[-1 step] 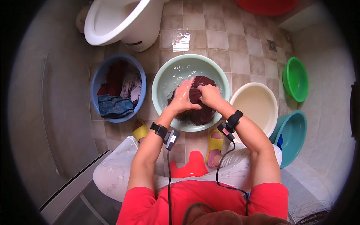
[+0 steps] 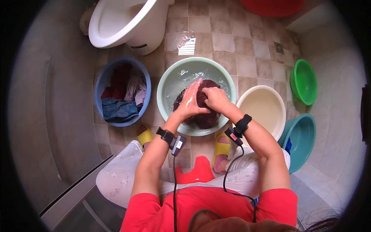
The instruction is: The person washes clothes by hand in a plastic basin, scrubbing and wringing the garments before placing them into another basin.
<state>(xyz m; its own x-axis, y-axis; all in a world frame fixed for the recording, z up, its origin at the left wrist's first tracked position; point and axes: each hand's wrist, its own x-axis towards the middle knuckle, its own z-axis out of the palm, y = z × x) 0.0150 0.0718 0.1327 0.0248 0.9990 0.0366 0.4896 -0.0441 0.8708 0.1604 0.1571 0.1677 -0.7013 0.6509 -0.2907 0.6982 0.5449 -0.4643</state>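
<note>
A dark maroon cloth garment [image 2: 206, 120] lies bunched and wet in the water of a pale green basin [image 2: 161, 83]. My left hand [image 2: 189, 101] rests against the cloth's left side, its fingers stretched out together and the thumb held apart. Beside it, my right hand [image 2: 215, 98] is closed, knuckles up, gripping a fold of the maroon garment. Its fingertips are hidden in the cloth. Both wrists carry black straps with small cabled devices.
Left of the basin stands a blue tub [image 2: 99, 77] of clothes. A cream basin [image 2: 266, 104], a teal basin [image 2: 307, 143] and a green bowl [image 2: 305, 83] are at the right. A white toilet [image 2: 147, 33] stands at the far left, and a red stool [image 2: 196, 172] between my legs.
</note>
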